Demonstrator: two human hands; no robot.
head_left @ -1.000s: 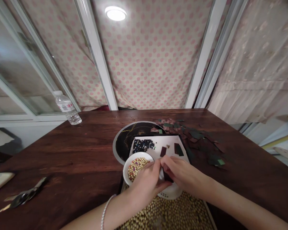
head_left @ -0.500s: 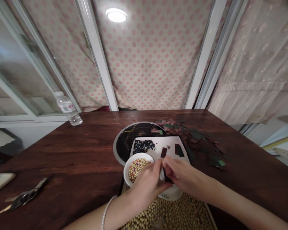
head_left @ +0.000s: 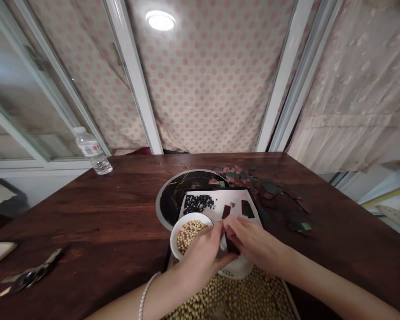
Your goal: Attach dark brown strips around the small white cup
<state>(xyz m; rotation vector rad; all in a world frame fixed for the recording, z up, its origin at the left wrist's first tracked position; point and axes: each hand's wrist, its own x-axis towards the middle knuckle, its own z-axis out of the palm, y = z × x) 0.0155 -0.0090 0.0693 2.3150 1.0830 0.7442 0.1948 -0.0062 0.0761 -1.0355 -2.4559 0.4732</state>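
Observation:
My left hand point(head_left: 202, 253) and my right hand point(head_left: 251, 240) meet above the tray, fingertips pinched together. Between them is a dark maroon strip point(head_left: 232, 247), partly covered by the fingers. Under my left hand stands a white bowl point(head_left: 174, 238) of cream beads point(head_left: 189, 231), with a few coloured ones among them. Below the hands a second white bowl point(head_left: 242, 269) shows in part, a few small dark pieces in it. Dark beads point(head_left: 198, 203) lie in the far left corner of the white-lined tray point(head_left: 225, 196). Another maroon strip point(head_left: 226, 211) and dark green pieces point(head_left: 248, 209) lie beside them.
Many tan beads point(head_left: 240, 298) fill the near part. Dark green and maroon scraps point(head_left: 271, 189) are scattered at the right. A round black mat point(head_left: 168, 200) lies under the tray's far left. Scissors point(head_left: 31, 275) and a water bottle point(head_left: 93, 151) stand left on the wooden table point(head_left: 120, 209).
The view has shifted slightly, moving the scene a little to the left. My right fingertips have shifted slightly at the strip; both hands stay together over the tray.

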